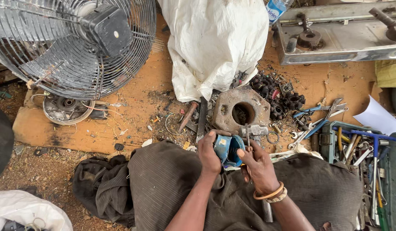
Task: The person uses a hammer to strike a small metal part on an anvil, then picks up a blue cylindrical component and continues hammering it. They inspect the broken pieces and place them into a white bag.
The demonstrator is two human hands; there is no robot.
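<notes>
Dark ribbed trousers [172, 184] over the person's lap fill the near edge of the head view, and both forearms rise from there to meet just above the knees. Left hand [209, 154] wraps its grip around a blue rounded metal housing [228, 149], fingers curled over the top and thumb underneath, so the part sits held between the two hands, above the lap and short of the ground. Right hand [258, 164], with an orange bangle and a pale beaded band at the wrist, pinches a thin metal tool with a crossbar handle [247, 136]; its long axis runs straight away from the person, standing just right of the housing's open side. What the tip meets is hidden, perhaps a screw inside the shell. The left hand carries the housing; the right is nearer the tool.

Beyond the hands lies a rusty hexagonal cast block with a round hole [241, 112] on a worn orange board [133, 102]. A white plastic sack [213, 42] stands behind it. Top centre-right, a clear bottle with a blue label [275, 9] pokes in. A white sheet of paper [379, 117] lies at the right edge above a green toolbox of spanners and screwdrivers [364, 154]. A caged metal fan [74, 42] fills the upper left.
</notes>
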